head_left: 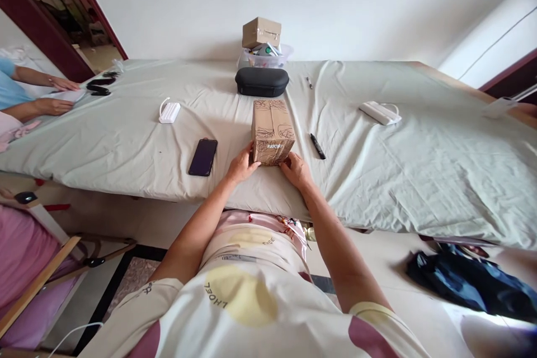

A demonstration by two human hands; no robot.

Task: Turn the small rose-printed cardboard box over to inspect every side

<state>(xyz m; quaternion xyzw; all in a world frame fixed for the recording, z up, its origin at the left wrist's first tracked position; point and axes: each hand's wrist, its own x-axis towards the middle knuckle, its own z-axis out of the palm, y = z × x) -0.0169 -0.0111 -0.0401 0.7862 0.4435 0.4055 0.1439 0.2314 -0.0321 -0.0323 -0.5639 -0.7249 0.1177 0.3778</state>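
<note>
A small brown cardboard box (272, 128), taped and printed with drawings, stands on the pale green cloth of the table (377, 168) right in front of me. My left hand (242, 165) presses against its near left corner, fingers curled onto the side. My right hand (296, 170) touches its near right corner, fingers bent against the box. Both hands hold the box between them. A black pen (318, 146) lies just right of the box and a dark phone (203, 156) lies to the left.
A black zip case (262, 81), a clear tub (265, 58) with another cardboard box (261, 31) on top, white chargers (169, 112) (380, 112). Another person's hands (54, 95) rest at the far left. Dark cloth (470, 282) lies on the floor at right.
</note>
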